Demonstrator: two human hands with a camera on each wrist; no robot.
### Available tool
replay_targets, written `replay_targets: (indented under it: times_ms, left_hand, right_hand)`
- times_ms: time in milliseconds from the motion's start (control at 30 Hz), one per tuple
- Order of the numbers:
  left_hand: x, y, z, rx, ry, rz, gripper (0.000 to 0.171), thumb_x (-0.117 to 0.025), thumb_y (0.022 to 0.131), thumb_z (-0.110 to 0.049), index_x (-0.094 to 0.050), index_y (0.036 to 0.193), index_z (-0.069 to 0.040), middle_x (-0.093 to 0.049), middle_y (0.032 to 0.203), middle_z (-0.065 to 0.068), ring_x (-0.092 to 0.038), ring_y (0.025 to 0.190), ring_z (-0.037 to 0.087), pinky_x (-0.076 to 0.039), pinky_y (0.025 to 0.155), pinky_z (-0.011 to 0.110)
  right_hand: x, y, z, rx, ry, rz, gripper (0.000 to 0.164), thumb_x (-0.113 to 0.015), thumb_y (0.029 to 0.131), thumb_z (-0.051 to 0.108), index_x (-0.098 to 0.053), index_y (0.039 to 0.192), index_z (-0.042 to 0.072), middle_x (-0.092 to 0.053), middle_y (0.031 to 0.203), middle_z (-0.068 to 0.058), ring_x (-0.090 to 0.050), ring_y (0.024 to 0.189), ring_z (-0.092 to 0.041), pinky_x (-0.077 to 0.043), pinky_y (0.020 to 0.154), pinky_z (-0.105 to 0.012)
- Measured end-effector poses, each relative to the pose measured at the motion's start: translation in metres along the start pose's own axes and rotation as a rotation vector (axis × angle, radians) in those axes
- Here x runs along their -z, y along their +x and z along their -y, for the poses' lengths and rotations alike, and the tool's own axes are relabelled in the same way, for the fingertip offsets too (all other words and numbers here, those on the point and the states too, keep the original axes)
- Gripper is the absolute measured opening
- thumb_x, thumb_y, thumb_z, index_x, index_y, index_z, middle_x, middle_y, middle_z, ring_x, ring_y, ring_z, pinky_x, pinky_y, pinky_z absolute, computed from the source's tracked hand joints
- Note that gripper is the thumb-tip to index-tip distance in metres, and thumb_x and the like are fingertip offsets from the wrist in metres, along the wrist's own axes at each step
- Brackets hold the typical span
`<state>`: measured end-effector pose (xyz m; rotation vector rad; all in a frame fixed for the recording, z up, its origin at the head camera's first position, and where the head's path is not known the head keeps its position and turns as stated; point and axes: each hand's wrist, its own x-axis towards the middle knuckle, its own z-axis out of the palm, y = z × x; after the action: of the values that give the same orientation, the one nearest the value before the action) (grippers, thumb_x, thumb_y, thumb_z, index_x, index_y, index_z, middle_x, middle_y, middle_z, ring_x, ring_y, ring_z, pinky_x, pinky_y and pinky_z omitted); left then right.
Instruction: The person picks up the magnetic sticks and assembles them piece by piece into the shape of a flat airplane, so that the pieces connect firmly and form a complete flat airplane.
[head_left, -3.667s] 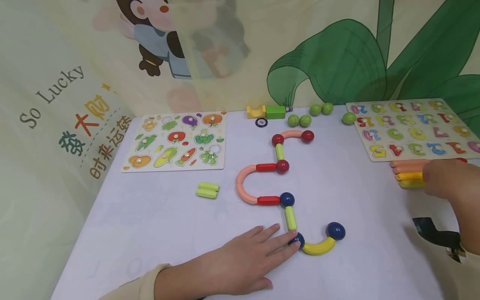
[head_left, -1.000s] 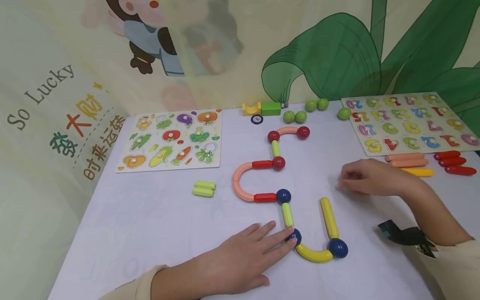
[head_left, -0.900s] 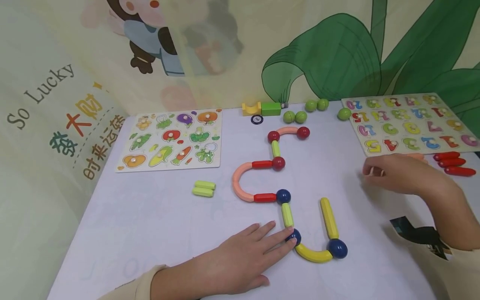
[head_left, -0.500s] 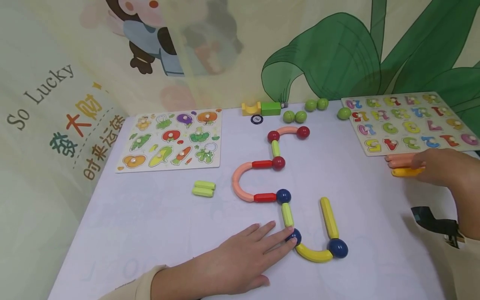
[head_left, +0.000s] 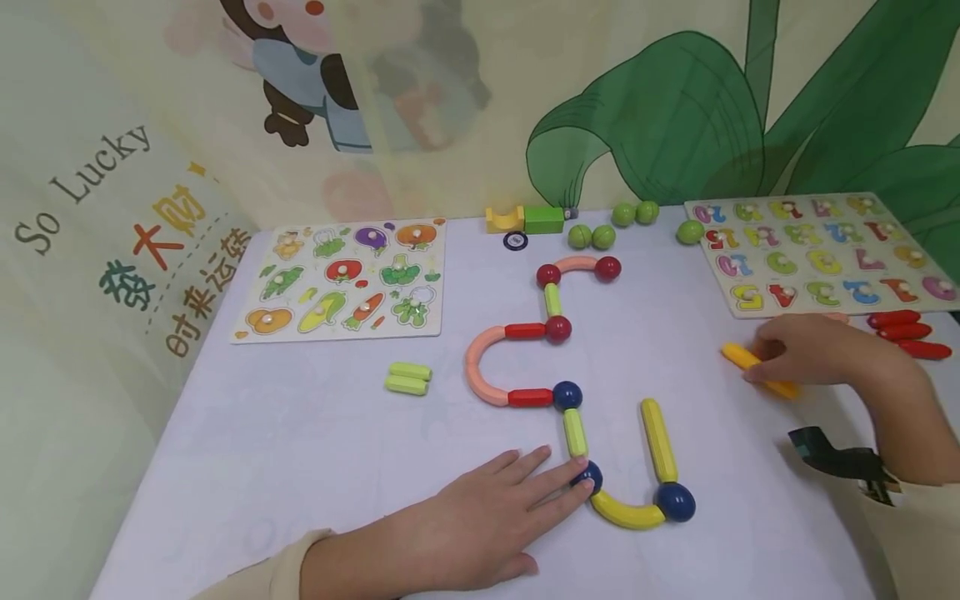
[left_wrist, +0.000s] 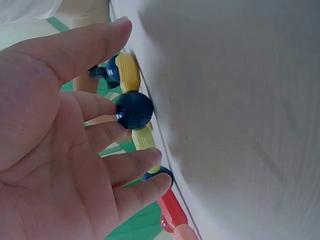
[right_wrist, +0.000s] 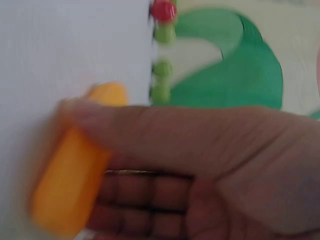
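My right hand (head_left: pixel 810 350) pinches an orange-yellow building stick (right_wrist: pixel 75 185) between thumb and fingers, right of the chain; it is blurred in the right wrist view. Flat on the table, my left hand (head_left: pixel 487 517) has its fingers spread, two fingertips on a blue ball (head_left: pixel 591 477). That ball joins a light green stick (head_left: pixel 574 433) to a curved yellow stick (head_left: pixel 628 511). At the curve's other end is another blue ball (head_left: pixel 676 502), from which a straight yellow stick (head_left: pixel 658 437) points away from me. Beyond, the chain continues with a pink curve (head_left: pixel 480 367) and red balls (head_left: pixel 558 328).
Two light green sticks (head_left: pixel 408 378) lie at left, below a vegetable puzzle board (head_left: pixel 442 283). Red sticks (head_left: pixel 903 331) lie at right, before a number puzzle board (head_left: pixel 757 312). Green balls (head_left: pixel 591 237) and a green block (head_left: pixel 543 220) stand along the back.
The straight yellow stick now joins the nearer blue ball. My right hand has gone to the pile at right, picked up the orange-yellow stick and moved left with it. My left hand stays put.
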<state>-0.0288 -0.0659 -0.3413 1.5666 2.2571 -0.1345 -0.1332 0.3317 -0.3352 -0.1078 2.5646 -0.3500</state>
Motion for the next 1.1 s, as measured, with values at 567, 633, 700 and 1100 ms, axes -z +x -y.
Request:
replay_targets:
  times_ms: [567, 633, 700, 1100]
  left_hand:
    - [0.000, 0.003, -0.001, 0.007, -0.014, 0.028, 0.095, -0.054, 0.079, -0.058, 0.010, 0.143, -0.029, 0.014, 0.148, -0.011, -0.011, 0.134, 0.015, -0.026, 0.102, 0.035]
    - [0.000, 0.003, -0.001, 0.006, -0.014, 0.028, 0.095, -0.054, 0.079, -0.058, 0.010, 0.143, -0.029, 0.014, 0.148, -0.010, -0.011, 0.134, 0.015, -0.026, 0.102, 0.035]
    - [0.000, 0.003, -0.001, 0.005, -0.012, 0.029, 0.095, -0.054, 0.079, -0.058, 0.010, 0.143, -0.029, 0.014, 0.148, -0.010, -0.011, 0.134, 0.015, -0.026, 0.102, 0.035]
    - [-0.001, 0.003, 0.000, 0.008, -0.032, 0.022, 0.094, -0.054, 0.079, -0.057, 0.010, 0.143, -0.030, 0.015, 0.148, -0.011, -0.012, 0.134, 0.015, -0.027, 0.101, 0.035]
  right_hand:
    - [0.005, 0.085, 0.104, 0.110, 0.320, -0.152, 0.085, -0.063, 0.084, 0.029, -0.007, 0.144, 0.011, -0.054, 0.089, -0.015, -0.054, 0.066, -0.024, -0.051, 0.058, -0.031]
    - [0.006, 0.089, 0.105, 0.111, 0.337, -0.140, 0.081, -0.063, 0.084, 0.027, -0.010, 0.144, 0.011, -0.054, 0.089, -0.015, -0.054, 0.066, -0.025, -0.051, 0.059, -0.031]
    - [0.007, 0.092, 0.106, 0.106, 0.353, -0.131, 0.078, -0.063, 0.084, 0.026, -0.014, 0.143, 0.012, -0.054, 0.089, -0.015, -0.054, 0.067, -0.025, -0.051, 0.059, -0.031]
    - [0.008, 0.092, 0.107, 0.117, 0.339, -0.106, 0.079, -0.061, 0.084, 0.037, -0.015, 0.143, 0.012, -0.053, 0.088, -0.015, -0.053, 0.066, -0.025, -0.049, 0.058, -0.032]
